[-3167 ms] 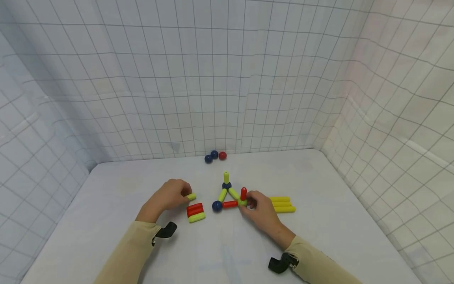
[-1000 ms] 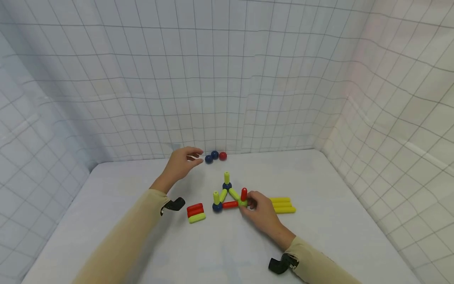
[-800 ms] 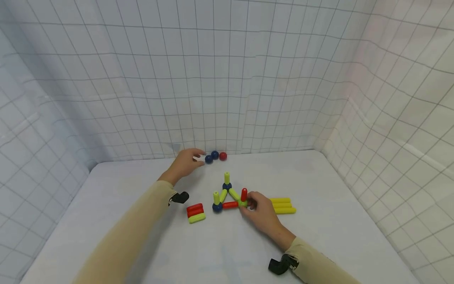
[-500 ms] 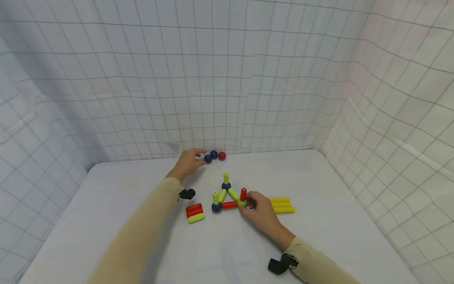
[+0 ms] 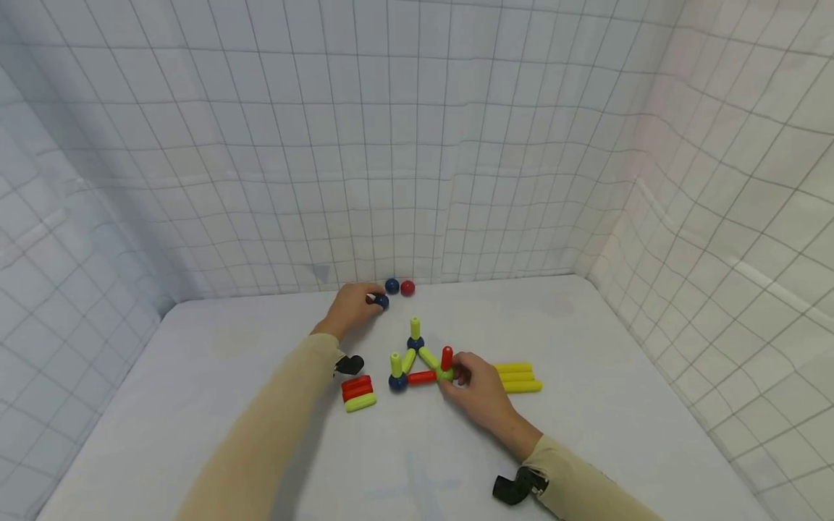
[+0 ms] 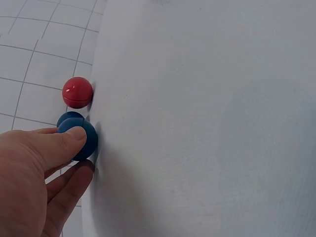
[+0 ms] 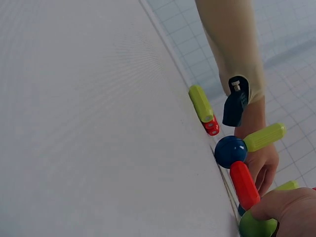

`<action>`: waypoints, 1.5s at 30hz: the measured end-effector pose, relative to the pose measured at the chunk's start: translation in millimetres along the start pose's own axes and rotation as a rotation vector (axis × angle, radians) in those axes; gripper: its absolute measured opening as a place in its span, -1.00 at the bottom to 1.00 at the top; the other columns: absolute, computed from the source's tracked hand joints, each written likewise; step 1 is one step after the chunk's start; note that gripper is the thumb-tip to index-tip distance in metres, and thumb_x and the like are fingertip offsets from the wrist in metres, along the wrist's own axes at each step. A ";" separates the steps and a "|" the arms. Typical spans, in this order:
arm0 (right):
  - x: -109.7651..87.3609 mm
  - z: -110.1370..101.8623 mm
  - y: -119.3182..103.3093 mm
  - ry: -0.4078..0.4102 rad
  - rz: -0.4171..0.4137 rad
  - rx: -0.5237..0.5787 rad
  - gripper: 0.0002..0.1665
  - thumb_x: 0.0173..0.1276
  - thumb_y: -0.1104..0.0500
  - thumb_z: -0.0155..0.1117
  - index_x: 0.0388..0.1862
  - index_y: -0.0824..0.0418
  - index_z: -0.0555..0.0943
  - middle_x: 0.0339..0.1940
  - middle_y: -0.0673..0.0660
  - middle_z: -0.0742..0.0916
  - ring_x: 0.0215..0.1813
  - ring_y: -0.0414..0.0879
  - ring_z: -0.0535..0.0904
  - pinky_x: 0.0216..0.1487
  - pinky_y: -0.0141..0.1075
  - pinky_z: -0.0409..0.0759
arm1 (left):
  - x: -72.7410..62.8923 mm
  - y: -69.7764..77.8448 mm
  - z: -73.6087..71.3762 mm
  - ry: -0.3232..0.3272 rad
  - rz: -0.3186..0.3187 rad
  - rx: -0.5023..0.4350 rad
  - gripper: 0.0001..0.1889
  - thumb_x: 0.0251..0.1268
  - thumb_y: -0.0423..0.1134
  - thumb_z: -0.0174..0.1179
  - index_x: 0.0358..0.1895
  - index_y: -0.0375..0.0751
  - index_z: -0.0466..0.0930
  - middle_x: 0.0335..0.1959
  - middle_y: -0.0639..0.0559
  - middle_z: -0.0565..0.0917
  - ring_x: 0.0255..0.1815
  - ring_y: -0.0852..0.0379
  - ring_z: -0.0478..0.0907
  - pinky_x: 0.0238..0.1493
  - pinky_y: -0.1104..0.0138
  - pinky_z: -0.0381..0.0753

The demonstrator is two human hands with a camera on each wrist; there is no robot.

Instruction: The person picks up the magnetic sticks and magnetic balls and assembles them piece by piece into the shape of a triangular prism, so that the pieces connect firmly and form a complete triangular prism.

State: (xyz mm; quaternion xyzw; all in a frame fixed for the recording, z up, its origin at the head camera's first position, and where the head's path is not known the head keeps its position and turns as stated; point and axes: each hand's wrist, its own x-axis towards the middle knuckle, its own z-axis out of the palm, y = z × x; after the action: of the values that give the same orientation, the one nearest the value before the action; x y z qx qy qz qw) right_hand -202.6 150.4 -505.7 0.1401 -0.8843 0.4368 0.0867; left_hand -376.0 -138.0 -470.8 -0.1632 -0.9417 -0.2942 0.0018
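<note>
My left hand (image 5: 348, 307) is at the back of the table, thumb and fingers pinching a dark blue ball (image 6: 89, 143). In front of me lies a triangle of short rods joined by balls: two blue balls, one at the far corner (image 5: 415, 343) and one at the near left (image 5: 398, 382), plus a green ball (image 5: 444, 375) at the right. Green rods stand upright on both blue corners, and a red rod (image 5: 447, 357) rises from the green one. My right hand (image 5: 482, 391) grips that green ball between thumb and fingers, partly covering it.
Beside the held ball sit another blue ball (image 5: 392, 286) and a red ball (image 5: 407, 288), near the grid-lined back wall. Left of the triangle lie red rods (image 5: 356, 386) and a green rod (image 5: 360, 402). Long yellow rods (image 5: 517, 377) lie behind the right hand.
A green rod that was in my left hand now stands on the near-left blue ball. That hand went to the back and took hold of a blue ball, shifting it slightly nearer. Right hand stayed put.
</note>
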 end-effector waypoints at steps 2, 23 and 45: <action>-0.4 0.7 1.0 -0.007 0.004 -0.003 -0.70 0.34 0.26 0.62 -0.04 0.08 0.71 -0.25 -0.12 0.67 -0.23 -0.15 0.58 -0.15 -0.31 0.65 | -1.4 -0.1 1.8 0.009 -0.004 0.001 -0.63 0.45 -0.35 0.41 0.26 -0.28 0.74 0.19 -0.24 0.74 0.13 -0.17 0.71 0.26 0.01 0.66; -1.8 1.6 1.7 -0.029 0.000 -0.003 -0.71 0.35 0.26 0.61 -0.02 0.07 0.71 -0.23 -0.12 0.68 -0.21 -0.16 0.58 -0.12 -0.31 0.66 | -26.2 28.9 -17.8 0.109 0.061 -0.281 -0.59 0.46 -0.18 0.48 0.28 -0.20 0.74 0.06 -0.10 0.82 0.13 -0.09 0.75 0.24 -0.01 0.69; -0.6 0.7 5.6 -0.013 -0.009 -0.010 -0.71 0.35 0.24 0.62 -0.03 0.06 0.71 -0.24 -0.12 0.66 -0.22 -0.18 0.57 -0.14 -0.30 0.64 | -42.4 72.7 -25.7 -0.040 0.246 -0.282 -0.64 0.43 -0.21 0.51 0.22 -0.20 0.78 -0.06 0.07 0.83 0.07 0.03 0.78 0.28 -0.03 0.66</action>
State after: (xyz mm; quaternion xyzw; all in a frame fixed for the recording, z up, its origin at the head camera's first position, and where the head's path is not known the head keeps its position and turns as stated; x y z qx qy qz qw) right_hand -203.9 153.3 -510.5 0.1465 -0.8864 0.4312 0.0834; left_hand -315.7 -108.9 -413.6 -0.2814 -0.8640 -0.4176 -0.0039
